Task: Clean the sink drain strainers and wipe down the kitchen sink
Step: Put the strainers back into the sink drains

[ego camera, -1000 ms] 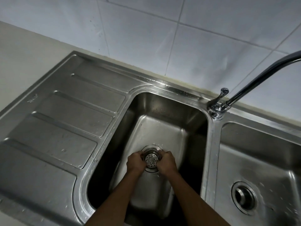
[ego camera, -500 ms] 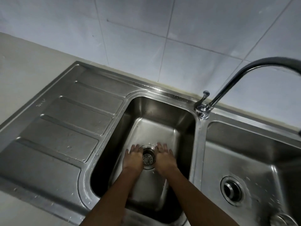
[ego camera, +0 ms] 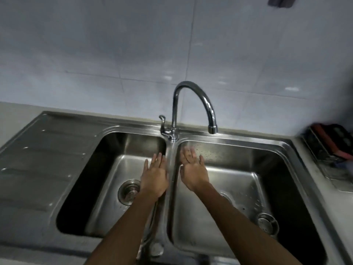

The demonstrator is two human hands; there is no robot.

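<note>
Head view. Left hand (ego camera: 154, 176) flat, back to the camera, fingers straight and slightly spread; it held nothing. It hung over the right side of the left bowl (ego camera: 114, 153), close by the divider (ego camera: 170, 199). Whether it touched steel, I could not tell.

Right hand (ego camera: 193, 174) also empty, palm turned up and inward, fingers (ego camera: 188, 153) loosely extended and blurred at the tips. It sat over the rear left part of the right bowl (ego camera: 248, 169), below and left of the spout's mouth. The two hands were near one another, with the divider between them.

Sink (ego camera: 229, 139): stainless steel, two bowls, ribbed drainboard (ego camera: 38, 159) on the left. Droplets showed on the right bowl's back wall and floor, and on the drainboard ribs.

One strainer (ego camera: 128, 192) was seated in the left bowl's drain, just left of the left wrist. A second strainer (ego camera: 267, 224) lay loose on the right bowl's floor toward the front right corner. The right drain (ego camera: 226, 196) was mostly hidden behind the right forearm.

Faucet (ego camera: 193, 101) rose from the rear rim at the divider, its gooseneck arched over the right bowl. Its lever (ego camera: 162, 119) stood at the base, on the left.

Room: the left bowl's left half lay open and in deep shadow. The right bowl was open right of the forearm. A wire rack (ego camera: 324, 150) holding something red stood on the counter (ego camera: 313, 188) beside the sink's right rim. Tiled wall (ego camera: 114, 54) behind.
</note>
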